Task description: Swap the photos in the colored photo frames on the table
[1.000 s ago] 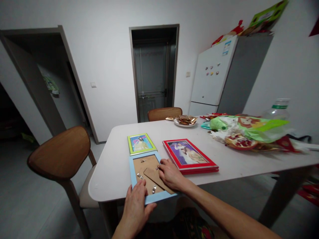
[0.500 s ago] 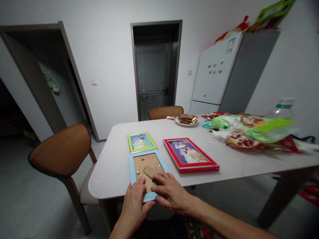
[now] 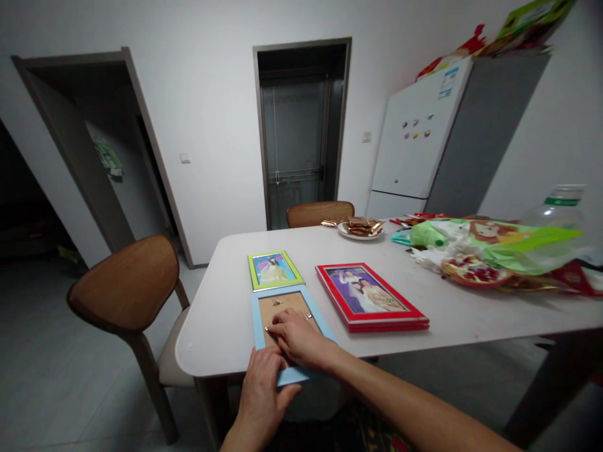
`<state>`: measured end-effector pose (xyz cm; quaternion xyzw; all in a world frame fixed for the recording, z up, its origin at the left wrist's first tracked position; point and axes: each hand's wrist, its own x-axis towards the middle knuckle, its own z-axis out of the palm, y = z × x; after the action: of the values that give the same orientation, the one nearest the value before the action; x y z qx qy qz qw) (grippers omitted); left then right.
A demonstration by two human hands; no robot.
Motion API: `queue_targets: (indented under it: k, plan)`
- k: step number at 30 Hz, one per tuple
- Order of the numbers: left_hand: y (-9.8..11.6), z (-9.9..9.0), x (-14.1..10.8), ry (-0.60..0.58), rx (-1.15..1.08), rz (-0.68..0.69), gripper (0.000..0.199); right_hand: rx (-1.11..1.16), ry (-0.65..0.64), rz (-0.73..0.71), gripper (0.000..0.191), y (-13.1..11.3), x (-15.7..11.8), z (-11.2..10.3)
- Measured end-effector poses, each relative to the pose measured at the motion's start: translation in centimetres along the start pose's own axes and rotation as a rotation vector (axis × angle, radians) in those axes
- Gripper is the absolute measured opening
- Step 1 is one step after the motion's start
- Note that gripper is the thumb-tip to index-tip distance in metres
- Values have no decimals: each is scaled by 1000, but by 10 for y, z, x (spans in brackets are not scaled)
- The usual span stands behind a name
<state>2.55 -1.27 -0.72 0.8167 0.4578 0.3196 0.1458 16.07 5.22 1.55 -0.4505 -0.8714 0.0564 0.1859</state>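
A light blue picture frame [image 3: 257,320] lies face down by the table's near edge, its brown backing board [image 3: 289,300] showing. My left hand [image 3: 264,380] holds the frame's near left corner, fingers curled over the rim and thumb near the front edge. Over the board, my right hand [image 3: 296,336] has its fingers bent together at a small metal clip [image 3: 267,329] on the left side. Another metal clip [image 3: 309,316] shows at the right, and a small hanger [image 3: 277,303] near the far end. My right hand covers much of the board and its stand flap.
A lime green picture frame [image 3: 277,285] touches the blue one's far edge. Red picture frames [image 3: 386,325] are stacked to the right. Farther back are a plate [image 3: 362,237] of wrapped snacks, a green plastic bag [image 3: 522,248] and cut pomegranate [image 3: 475,271]. A wooden chair [image 3: 127,289] stands left.
My right hand has moved from the frame's near right part up and left to the left clip, now hiding the stand flap. My left hand stays at the near left corner. The view has shifted slightly.
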Motion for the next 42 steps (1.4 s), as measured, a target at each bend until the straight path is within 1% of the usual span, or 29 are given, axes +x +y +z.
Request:
queue_targets:
  k: [7, 10, 12, 14, 16, 18, 22, 26, 31, 33, 36, 39, 42]
  plan:
    - [-2, 2, -1, 20, -10, 2, 20, 82, -15, 115, 29, -7, 2, 3]
    - [-2, 2, -1, 21, -14, 1, 20, 91, -11, 87, 28, -7, 2, 5]
    - [-2, 2, -1, 14, -12, -1, 21, 120, 9, 65, 26, -1, 6, 7]
    - [-2, 1, -2, 9, -9, -4, 22, 161, 63, 141, 25, 8, 14, 9]
    - [-3, 1, -3, 3, -12, -6, 23, 186, 121, 281, 27, 20, 25, 10]
    - [-3, 1, -3, 1, -17, -10, 24, 191, 139, 388, 27, 30, 36, 12]
    - [-2, 0, -3, 7, -21, -16, 22, 179, 116, 475, 21, 43, 51, 19]
    - [0, -1, -5, 16, -29, -27, 22, 142, 103, 575, 22, 48, 61, 29]
    - [3, -3, -13, 1, -29, -38, 23, 86, 120, 689, 22, 55, 72, 30]
    - [3, -6, -15, -12, -17, -45, 23, 88, 142, 699, 22, 56, 73, 28]
    - [6, -8, -13, -48, 55, -56, 24, 123, 183, 667, 21, 51, 69, 22]
    - [14, -5, -5, -124, 173, -47, 36, 209, 202, 579, 21, 43, 61, 10]
    - [21, 1, 6, -231, 213, -24, 47, 292, 213, 470, 23, 40, 42, -10]
